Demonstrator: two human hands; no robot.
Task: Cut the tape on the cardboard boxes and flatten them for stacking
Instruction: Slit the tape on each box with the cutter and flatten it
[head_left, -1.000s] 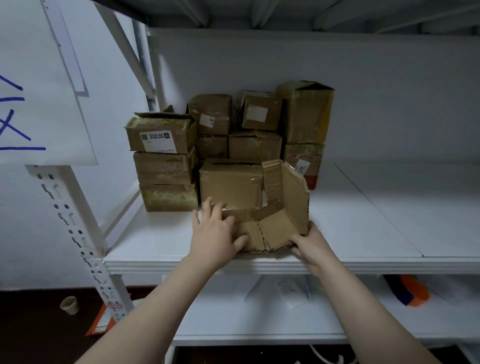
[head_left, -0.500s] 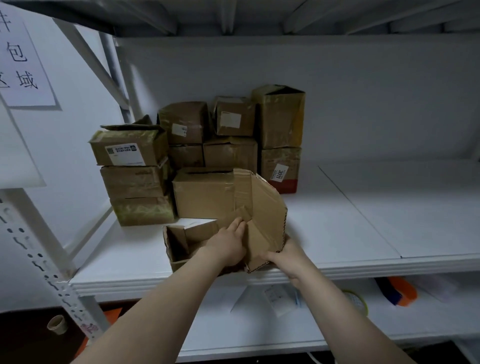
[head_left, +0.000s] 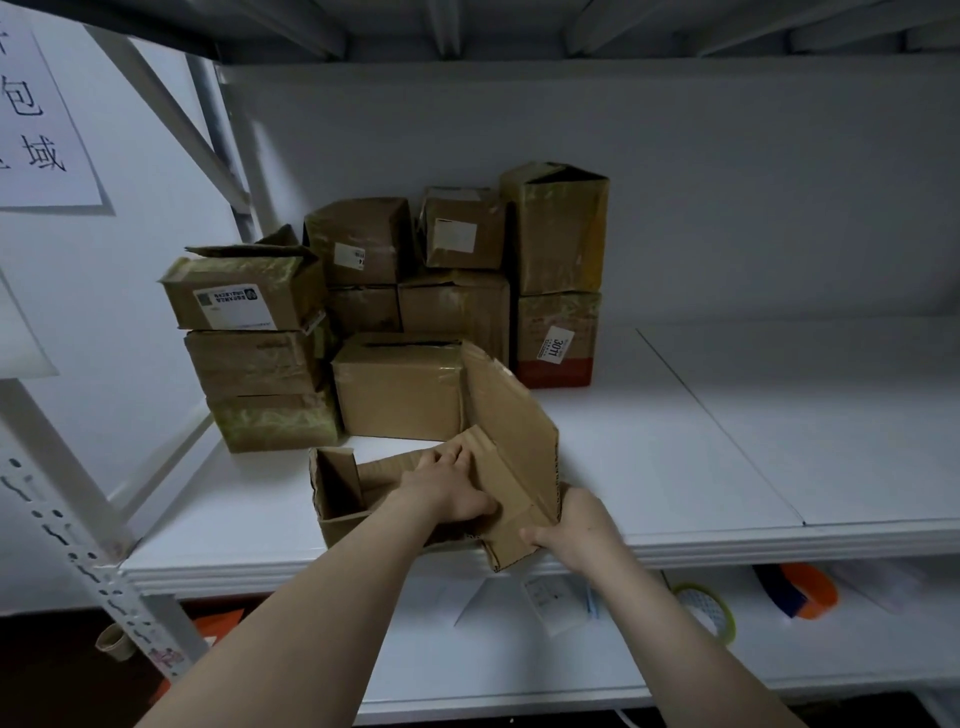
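An opened, partly collapsed brown cardboard box (head_left: 511, 415) lies at the front edge of the white shelf (head_left: 675, 467). Its left end (head_left: 337, 483) stands open and its right panel tilts upward. My left hand (head_left: 447, 488) reaches into the box and presses on the inner panel, thumb against the cardboard. My right hand (head_left: 576, 525) grips the box's lower right corner, which overhangs the shelf edge. Behind it stands a pile of several taped cardboard boxes (head_left: 395, 312), some with white labels.
The shelf's right half is bare white board. A lower shelf (head_left: 467, 649) holds papers, a tape roll (head_left: 709, 610) and an orange and blue tape dispenser (head_left: 800, 590). A white upright post (head_left: 78, 519) stands at left, with a paper sign (head_left: 36, 119) above.
The box has been pulled toward the shelf edge and spread open to the left. My left hand has moved from its outer side into its inside. My right hand keeps its grip.
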